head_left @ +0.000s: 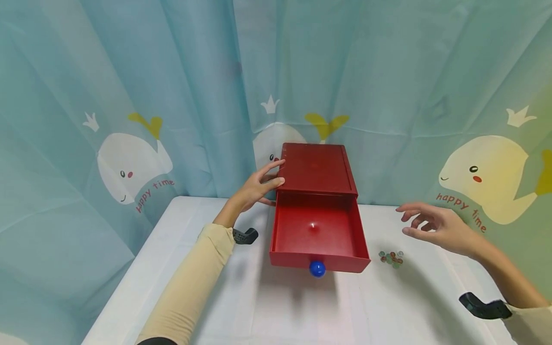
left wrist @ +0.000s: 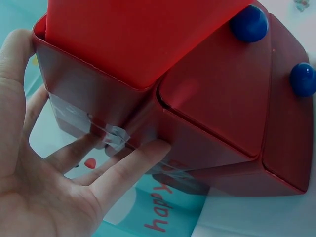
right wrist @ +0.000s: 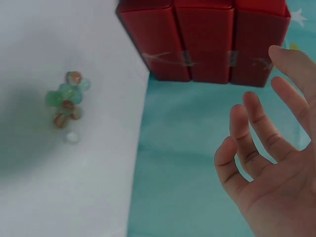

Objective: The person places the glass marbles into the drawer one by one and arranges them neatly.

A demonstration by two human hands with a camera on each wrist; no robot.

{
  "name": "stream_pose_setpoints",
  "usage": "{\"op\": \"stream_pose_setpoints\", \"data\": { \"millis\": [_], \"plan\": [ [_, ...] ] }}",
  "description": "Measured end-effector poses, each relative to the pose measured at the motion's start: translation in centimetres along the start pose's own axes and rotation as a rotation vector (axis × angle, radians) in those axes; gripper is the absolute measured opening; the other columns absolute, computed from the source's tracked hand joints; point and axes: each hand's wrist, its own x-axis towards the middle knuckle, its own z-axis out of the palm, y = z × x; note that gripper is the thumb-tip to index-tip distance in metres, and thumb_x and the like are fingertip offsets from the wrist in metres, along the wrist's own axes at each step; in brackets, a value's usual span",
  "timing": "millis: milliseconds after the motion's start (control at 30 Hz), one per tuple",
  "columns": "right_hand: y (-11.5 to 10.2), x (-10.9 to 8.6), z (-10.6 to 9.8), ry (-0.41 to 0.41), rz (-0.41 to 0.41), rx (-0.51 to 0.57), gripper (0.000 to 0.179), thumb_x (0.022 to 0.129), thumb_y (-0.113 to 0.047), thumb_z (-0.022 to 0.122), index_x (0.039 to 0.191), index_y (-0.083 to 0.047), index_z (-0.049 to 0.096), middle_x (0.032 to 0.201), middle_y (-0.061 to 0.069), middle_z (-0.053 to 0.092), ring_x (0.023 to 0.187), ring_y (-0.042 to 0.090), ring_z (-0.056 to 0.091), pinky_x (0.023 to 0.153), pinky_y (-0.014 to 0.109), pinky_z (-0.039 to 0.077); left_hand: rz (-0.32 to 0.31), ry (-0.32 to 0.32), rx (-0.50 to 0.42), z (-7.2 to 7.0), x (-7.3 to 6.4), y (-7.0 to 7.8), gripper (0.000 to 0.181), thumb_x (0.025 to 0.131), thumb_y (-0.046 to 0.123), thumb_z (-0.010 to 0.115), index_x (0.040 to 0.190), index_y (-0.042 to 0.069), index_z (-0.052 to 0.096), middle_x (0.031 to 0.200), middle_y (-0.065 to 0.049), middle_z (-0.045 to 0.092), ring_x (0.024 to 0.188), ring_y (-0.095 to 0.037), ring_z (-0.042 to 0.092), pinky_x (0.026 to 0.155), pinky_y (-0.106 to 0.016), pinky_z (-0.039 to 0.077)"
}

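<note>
A red drawer cabinet [head_left: 316, 167] stands on the table, with its top drawer [head_left: 293, 260] pulled out and a blue knob [head_left: 317, 269] on the front. The drawer's visible floor holds nothing. My left hand [head_left: 254, 188] rests its spread, nearly straight fingers against the cabinet's left side. In the left wrist view the lower drawers [left wrist: 217, 94] are closed, and that hand [left wrist: 64, 182] touches the taped side wall. My right hand [head_left: 444, 227] hovers to the right, fingers loosely bent and holding nothing. Below and left of it lies a small cluster of glass marbles [head_left: 391, 258], also visible as marbles [right wrist: 66, 101] in the right wrist view.
A white tabletop [head_left: 241, 306] lies under the cabinet and marbles. Behind it hangs a blue-green curtain [head_left: 207, 96] printed with whales, close to the cabinet's back. Clear tape [right wrist: 185, 58] joins the stacked drawer units.
</note>
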Motion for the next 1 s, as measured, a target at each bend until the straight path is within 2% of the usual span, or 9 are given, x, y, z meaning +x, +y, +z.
{"op": "stream_pose_setpoints", "data": {
  "millis": [167,333,600,767,833,1000],
  "plan": [
    [1.7,-0.9,0.8,-0.004,0.035,-0.014,0.043,0.089,-0.008,0.080,0.129,-0.017,0.066,0.103,-0.003,0.069,0.083,0.010,0.069,0.070,0.021,0.055,0.005,-0.003,0.003,0.0,0.0,-0.1,0.062,0.100,0.031,0.063,0.157,0.039,0.039,0.158,-0.010,0.039,0.138,-0.035,0.046,0.085,-0.055,0.060],
    [3.5,-1.7,1.3,-0.025,0.105,-0.003,0.041,0.092,-0.014,0.078,0.131,-0.017,0.064,0.105,-0.002,0.069,0.085,0.011,0.069,0.073,0.022,0.055,0.005,-0.004,0.001,0.0,0.0,-0.1,0.062,0.100,0.032,0.063,0.157,0.039,0.039,0.158,-0.010,0.039,0.138,-0.035,0.046,0.085,-0.055,0.060],
    [6.1,-2.6,2.5,-0.046,0.136,0.004,0.041,0.092,-0.013,0.077,0.131,-0.015,0.063,0.106,0.006,0.069,0.088,0.007,0.068,0.071,0.024,0.055,0.004,0.005,0.000,0.0,-0.1,0.2,0.062,0.100,0.029,0.062,0.157,0.038,0.040,0.157,-0.009,0.040,0.137,-0.033,0.048,0.084,-0.054,0.060],
    [7.5,-3.3,3.3,-0.059,0.125,0.031,0.041,0.092,-0.008,0.077,0.131,-0.013,0.063,0.104,0.009,0.070,0.085,0.008,0.068,0.069,0.026,0.054,0.002,0.003,0.002,0.0,0.0,0.2,0.063,0.100,0.031,0.063,0.157,0.038,0.039,0.157,-0.011,0.040,0.137,-0.035,0.047,0.084,-0.055,0.060],
    [8.1,-3.4,3.6,-0.068,0.102,0.033,0.041,0.091,-0.005,0.076,0.130,-0.009,0.063,0.104,0.010,0.070,0.086,0.009,0.068,0.070,0.026,0.053,0.001,0.004,0.002,0.0,0.0,0.2,0.063,0.099,0.032,0.063,0.157,0.038,0.039,0.157,-0.011,0.039,0.138,-0.035,0.046,0.084,-0.055,0.060],
    [9.3,-3.7,4.2,-0.090,0.103,0.032,0.039,0.091,-0.003,0.076,0.127,-0.003,0.064,0.104,0.011,0.070,0.086,0.007,0.066,0.072,0.024,0.053,-0.004,0.003,-0.007,0.0,-0.1,0.3,0.062,0.100,0.032,0.063,0.157,0.039,0.040,0.158,-0.010,0.039,0.138,-0.034,0.046,0.085,-0.055,0.060]
  ]
}}
